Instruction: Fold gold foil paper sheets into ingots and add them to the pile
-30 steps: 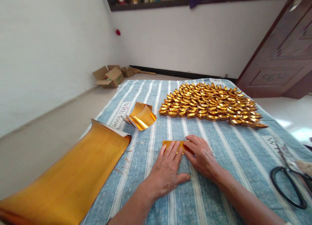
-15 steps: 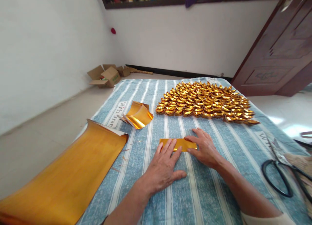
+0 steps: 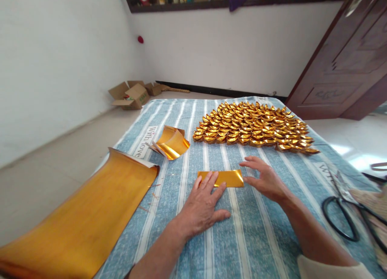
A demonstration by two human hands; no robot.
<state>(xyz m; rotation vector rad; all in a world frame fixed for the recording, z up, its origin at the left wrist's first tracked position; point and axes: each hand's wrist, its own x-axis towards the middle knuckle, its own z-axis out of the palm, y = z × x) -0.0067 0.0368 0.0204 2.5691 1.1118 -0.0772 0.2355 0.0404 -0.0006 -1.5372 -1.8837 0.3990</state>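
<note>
A narrow strip of gold foil paper (image 3: 231,179) lies flat on the striped cloth in front of me. My left hand (image 3: 203,208) rests palm down, its spread fingertips on the strip's left half. Just off the strip's right end, my right hand (image 3: 266,180) is held with thumb and fingers apart, holding nothing. Beyond the strip stand many folded gold paper ingots (image 3: 250,128) in close rows. A small stack of curled gold paper pieces (image 3: 172,143) lies to the left of them.
A large gold sheet (image 3: 81,214) hangs over the left side of the table, which has a blue striped tablecloth (image 3: 193,246). Black-handled scissors (image 3: 341,214) lie at the right edge. Open cardboard boxes (image 3: 131,96) sit on the floor beyond, and a wooden door (image 3: 338,65) stands at right.
My right hand has lifted off the strip's right end and shifted right, its fingers opening. My left hand stays on the paper.
</note>
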